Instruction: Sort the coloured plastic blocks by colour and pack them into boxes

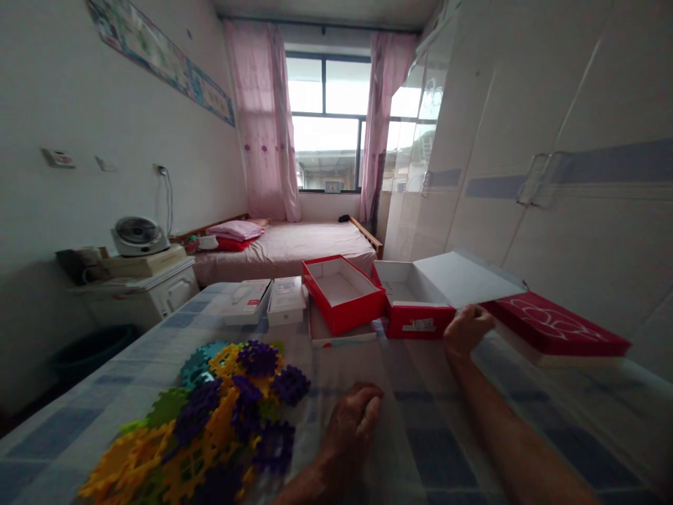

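My right hand [467,328] reaches forward and grips the front edge of a red box [420,319] whose white lid [467,279] is flipped open to the right. My left hand [351,419] rests on the checked tablecloth with fingers curled under, nothing visible in it. A heap of colourful interlocking plastic pieces [210,414], yellow, purple, green and teal, lies just left of that hand. An open empty red box [343,293] stands left of the gripped one.
A closed red box [560,326] lies at the right. Two white flat boxes [266,300] sit at the table's far side. Behind are a bed [294,245], a fan on a cabinet [137,235], a window and white wardrobes [552,175].
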Motion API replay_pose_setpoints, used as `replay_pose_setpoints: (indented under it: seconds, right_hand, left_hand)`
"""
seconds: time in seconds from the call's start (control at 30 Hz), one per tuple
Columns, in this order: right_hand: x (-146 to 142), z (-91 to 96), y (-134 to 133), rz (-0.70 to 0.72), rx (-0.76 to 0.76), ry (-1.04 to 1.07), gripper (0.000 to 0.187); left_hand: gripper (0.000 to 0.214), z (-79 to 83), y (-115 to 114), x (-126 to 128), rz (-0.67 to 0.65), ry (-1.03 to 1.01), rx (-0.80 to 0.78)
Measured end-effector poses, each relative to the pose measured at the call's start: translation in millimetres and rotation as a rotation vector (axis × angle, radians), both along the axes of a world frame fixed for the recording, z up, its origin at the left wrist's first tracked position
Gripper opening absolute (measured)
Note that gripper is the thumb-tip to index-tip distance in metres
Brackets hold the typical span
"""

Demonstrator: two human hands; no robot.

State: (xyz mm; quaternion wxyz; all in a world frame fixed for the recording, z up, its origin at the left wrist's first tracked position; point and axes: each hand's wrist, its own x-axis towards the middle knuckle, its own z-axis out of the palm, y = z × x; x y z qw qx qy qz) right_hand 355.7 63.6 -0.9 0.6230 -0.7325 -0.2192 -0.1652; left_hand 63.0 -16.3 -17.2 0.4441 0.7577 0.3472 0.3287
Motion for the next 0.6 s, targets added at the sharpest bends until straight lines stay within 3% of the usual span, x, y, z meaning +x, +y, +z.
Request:
replay_pose_setpoints:
  seconds: [0.1, 0.2, 0.3, 0.43, 0.6]
  right_hand:
    - [-21.3, 13.2, -7.8, 0.036, 0.061, -0.341, 0.034]
    - [-58.7, 30.1, -11.9, 0.345, -0.052, -0.718, 0.036]
    - [-95.9, 40.2, -7.7, 0.580, -0.262, -0.950, 0.051]
    - [-119.4, 43.7, 12.1, 0.676, -0.485, -0.997, 0.056]
    - [-126.6, 52.3, 34.1, 0.780, -0.619, -0.916, 0.023]
  left_hand:
    - [0.032, 2.8, -2.0, 0.4, -0.008, -0.002, 0.000]
    - [0.033, 4.8, -3.8, 0.6, -0.007, -0.014, 0.002]
    - [0.032, 4.9, -3.7, 1.0, -0.002, -0.010, -0.001]
    - [0.032, 3.6, -1.2, 1.3, -0.001, 0.008, 0.014]
    - [0.032, 0.4, 1.7, 0.8, -0.019, 0.002, 0.024]
